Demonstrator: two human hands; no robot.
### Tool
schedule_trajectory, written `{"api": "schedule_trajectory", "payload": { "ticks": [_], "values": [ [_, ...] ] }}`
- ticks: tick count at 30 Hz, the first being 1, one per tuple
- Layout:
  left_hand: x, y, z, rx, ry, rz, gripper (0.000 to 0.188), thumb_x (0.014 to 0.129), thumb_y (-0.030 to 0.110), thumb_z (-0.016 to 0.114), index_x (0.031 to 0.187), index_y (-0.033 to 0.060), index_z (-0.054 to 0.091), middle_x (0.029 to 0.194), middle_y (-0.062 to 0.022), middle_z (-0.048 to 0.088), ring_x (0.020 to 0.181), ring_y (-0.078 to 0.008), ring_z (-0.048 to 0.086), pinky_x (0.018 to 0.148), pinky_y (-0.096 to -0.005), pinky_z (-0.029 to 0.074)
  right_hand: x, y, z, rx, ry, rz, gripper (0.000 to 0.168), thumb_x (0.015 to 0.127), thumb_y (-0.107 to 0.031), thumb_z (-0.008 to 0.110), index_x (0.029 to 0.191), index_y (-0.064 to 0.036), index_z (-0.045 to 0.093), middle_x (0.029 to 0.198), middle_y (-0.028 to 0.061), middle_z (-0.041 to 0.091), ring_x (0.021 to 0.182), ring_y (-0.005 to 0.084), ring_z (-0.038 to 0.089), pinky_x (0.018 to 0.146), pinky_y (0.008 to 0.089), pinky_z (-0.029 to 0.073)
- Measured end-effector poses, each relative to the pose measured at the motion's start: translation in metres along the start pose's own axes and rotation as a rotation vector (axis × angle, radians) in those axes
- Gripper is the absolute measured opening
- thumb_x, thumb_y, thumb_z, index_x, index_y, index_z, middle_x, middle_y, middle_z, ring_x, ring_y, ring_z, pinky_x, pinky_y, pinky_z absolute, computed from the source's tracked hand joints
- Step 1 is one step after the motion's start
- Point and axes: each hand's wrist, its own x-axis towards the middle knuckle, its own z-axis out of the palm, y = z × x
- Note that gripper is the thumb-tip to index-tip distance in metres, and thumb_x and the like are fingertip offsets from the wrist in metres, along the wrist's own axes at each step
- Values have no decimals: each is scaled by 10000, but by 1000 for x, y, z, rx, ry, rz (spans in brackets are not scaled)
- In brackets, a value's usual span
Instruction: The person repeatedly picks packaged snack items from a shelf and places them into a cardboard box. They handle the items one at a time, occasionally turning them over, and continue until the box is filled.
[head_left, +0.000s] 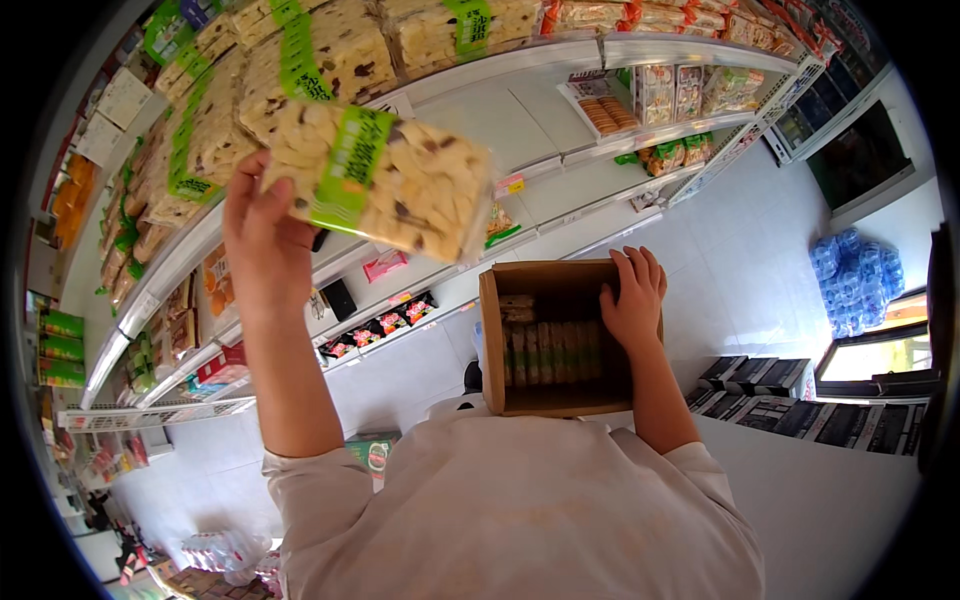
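My left hand (264, 229) grips one end of a clear-wrapped block of pale sachima-style pastry (431, 187) with dark raisins and a green label. The block is raised in front of the shelving, slightly tilted. Below and to the right, an open cardboard box (491, 341) sits close against my body. Inside it stands a row of wrapped packs (555, 352), with another lying behind them. My right hand (634, 300) rests over the box's right wall, fingers at its far corner. Similar pastry packs (330, 56) are stacked on the top shelf beyond my left hand.
White tiered shelving (465, 97) curves across the front, its metal edges close to the held pack. Biscuit packets (611, 112) sit at its right end. Black boxes (810, 420) and blue-wrapped water bottles (855, 281) are on the right. A green carton (373, 450) is beside me.
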Motion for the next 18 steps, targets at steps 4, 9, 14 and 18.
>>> {"api": "schedule_trajectory", "payload": {
  "ticks": [4,9,14,18],
  "values": [
    [-48,-82,22,-6,-51,-145,444,933,119,706,1326,45,513,1296,-97,621,1147,-236,682,971,-406,582,3,2,-7,-5,8,12,603,799,-112,753,1382,-115,598,1471,121,545,1435,383,437,1203,572,288],
    [-91,-157,44,-38,-90,-387,340,943,36,676,1241,62,514,1240,-73,590,1110,-222,680,898,-404,614,-3,7,-12,192,86,69,588,859,-62,721,1424,-71,559,1480,189,529,1433,408,443,1186,524,357],
    [-129,-197,55,18,24,-483,306,944,-52,680,1183,29,507,1182,-68,556,1025,-165,667,827,-313,594,-30,-5,-20,841,75,311,588,954,-68,689,1500,-47,473,1504,205,493,1338,339,564,1071,430,508],
    [-160,-220,52,91,-31,-400,353,930,-73,691,1197,31,484,1177,-76,541,1095,-170,636,895,-307,573,-44,-36,-39,1743,-344,1017,746,948,-33,712,1586,-43,325,1471,170,519,1315,271,579,1004,389,558]
  ]
}}
